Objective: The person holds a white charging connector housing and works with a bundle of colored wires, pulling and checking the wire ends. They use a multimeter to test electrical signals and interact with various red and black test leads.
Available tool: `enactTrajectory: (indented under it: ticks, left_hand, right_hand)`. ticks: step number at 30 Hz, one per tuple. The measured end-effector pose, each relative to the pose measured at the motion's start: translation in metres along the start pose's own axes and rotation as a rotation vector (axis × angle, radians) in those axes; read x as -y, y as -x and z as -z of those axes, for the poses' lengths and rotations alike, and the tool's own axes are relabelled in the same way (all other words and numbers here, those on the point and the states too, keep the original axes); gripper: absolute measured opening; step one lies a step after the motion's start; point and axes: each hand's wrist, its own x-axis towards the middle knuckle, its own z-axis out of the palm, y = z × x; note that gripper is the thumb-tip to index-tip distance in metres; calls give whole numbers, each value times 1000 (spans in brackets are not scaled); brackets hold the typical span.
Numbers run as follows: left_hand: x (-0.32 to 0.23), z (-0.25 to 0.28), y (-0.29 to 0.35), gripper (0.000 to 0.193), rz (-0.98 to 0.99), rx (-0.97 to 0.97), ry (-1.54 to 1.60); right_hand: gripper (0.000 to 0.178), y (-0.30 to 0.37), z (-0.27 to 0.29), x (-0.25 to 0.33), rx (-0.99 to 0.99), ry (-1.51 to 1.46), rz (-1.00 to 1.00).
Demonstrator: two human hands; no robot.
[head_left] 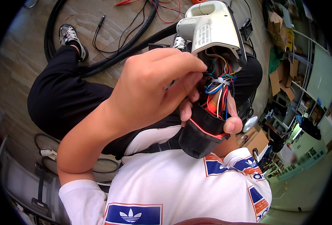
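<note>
A white charging-gun housing (pixel 214 32) with a looped handle and black edge hangs over my lap, its end open. Out of it runs a bundle of coloured wires (pixel 222 90), bound by a white cable tie (pixel 220 81), down into a black cup-shaped cover (pixel 199 140) with an orange-red seal ring. My right hand (pixel 231 122) grips the cover from beneath, thumb on the right side and fingertips on the left. Thumb and forefinger of my left hand (pixel 154 84) are pinched together at the bundle's left side, by the housing's opening; what lies between them is hidden.
Thick black cable (pixel 124 56) curves over the tiled floor beyond my knees. Thin black leads (pixel 100 22) and red leads (pixel 126 3) lie there too. To the right stand cardboard boxes (pixel 282 80) and cluttered shelving. A metal frame (pixel 27 183) is at lower left.
</note>
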Motion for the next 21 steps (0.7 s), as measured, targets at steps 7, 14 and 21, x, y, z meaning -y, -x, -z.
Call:
enactTrajectory:
  ticks: [7,14,21]
  left_hand:
    - [-3,0,2,17,122,51,155]
    - [3,-3,4,19,42,80,131]
    - [2,4,4,20,5,175,-3]
  right_hand:
    - [87,5,-6,-4,-48,-57,30]
    - [95,11,11,-18,63,-178,119]
    - [101,12,16,-16,53,-115,68]
